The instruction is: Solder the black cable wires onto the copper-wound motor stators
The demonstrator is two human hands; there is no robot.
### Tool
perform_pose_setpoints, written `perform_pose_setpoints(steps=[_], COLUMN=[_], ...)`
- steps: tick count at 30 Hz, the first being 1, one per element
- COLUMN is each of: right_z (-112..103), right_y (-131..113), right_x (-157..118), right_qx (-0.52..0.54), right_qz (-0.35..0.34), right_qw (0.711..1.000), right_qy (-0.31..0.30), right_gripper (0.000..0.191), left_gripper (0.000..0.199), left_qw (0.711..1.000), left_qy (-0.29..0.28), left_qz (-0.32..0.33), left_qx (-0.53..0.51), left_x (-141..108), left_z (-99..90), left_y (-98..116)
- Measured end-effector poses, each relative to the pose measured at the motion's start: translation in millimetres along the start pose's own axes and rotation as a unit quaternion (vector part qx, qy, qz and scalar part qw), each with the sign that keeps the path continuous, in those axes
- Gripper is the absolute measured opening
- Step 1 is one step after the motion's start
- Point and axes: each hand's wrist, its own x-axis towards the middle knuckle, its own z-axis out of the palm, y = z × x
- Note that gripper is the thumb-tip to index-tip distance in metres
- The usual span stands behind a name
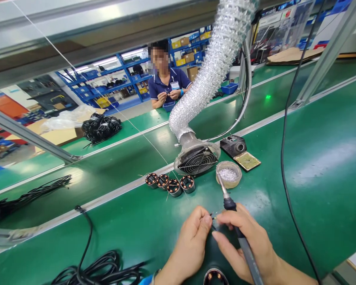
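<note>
My left hand [190, 241] is closed, pinching thin dark wire ends [214, 218] between thumb and forefinger. A soldering iron [230, 204] lies across my right hand [252, 239], which grips its handle while the thumb and forefinger reach toward the same wires. Its metal tip points away from me, at the near rim of a round bowl [236, 183] with silvery bits inside. Below my hands, a copper-wound motor stator [216, 276] is partly cut off by the frame edge. Several similar stators [174, 187] stand in a group farther ahead.
A fume extractor hood [195, 156] on a silver flexible duct [206, 75] hangs ahead. Beside it sits an iron stand [233, 145] with a sponge tray [247, 161]. Black cables [97, 269] coil at lower left; another cable [283, 158] hangs at right. A person [167, 85] works opposite.
</note>
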Motion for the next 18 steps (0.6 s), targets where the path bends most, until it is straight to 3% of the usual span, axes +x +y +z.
perform_pose_setpoints(steps=[3,7,13,18], right_z=[-9.4,-14.4,-21.5,-23.6], right_y=[8.5,22.4,38.5,41.7], right_x=[14.4,27.4,34.9,32.3], right_qx=[0.026,0.074,0.075,0.089], right_qz=[-0.058,-0.075,-0.049,-0.054], right_qw=[0.993,0.975,0.982,0.976], right_qy=[-0.095,-0.198,-0.165,-0.194], right_gripper=[0.034,0.030,0.021,0.023], left_gripper=[0.036,0.030,0.027,0.037], left_qw=[0.997,0.993,0.988,0.998], left_qy=[-0.025,-0.056,-0.031,-0.060], left_qz=[0.022,0.024,0.013,-0.026], left_qx=[0.069,0.105,0.153,0.006], left_x=[-2.4,-5.4,0.6,7.6], left_z=[-1.8,-1.0,-8.0,-9.2], left_y=[5.3,12.4,18.2,9.9])
